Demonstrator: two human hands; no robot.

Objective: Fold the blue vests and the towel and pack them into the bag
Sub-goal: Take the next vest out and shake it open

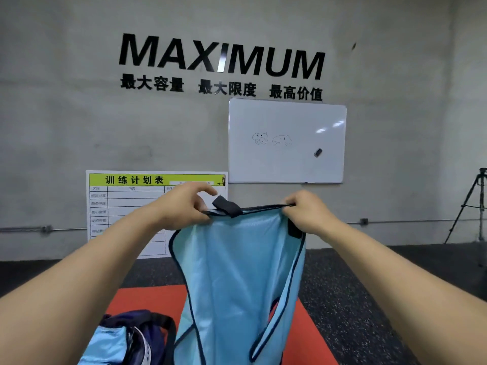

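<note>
Gym floor: left hand (184,204) and right hand (307,209) each pinch shut on the top edge of a light-blue vest (237,272), held up at chest height w/ the rest hanging over a red mat (147,299). Looks like the folding step is just starting; next move prob. needs the edges squared, then laid flat. Thin mesh, dark trim; bag (137,335) lies lower left w/ blue fabric inside

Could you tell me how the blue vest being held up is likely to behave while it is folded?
The blue vest is probably very floppy: it hangs limp from the left hand and right hand pinching its top edge. It looks thin and light, like mesh. Its smooth sheen suggests folds may slip open on the red mat.
</note>
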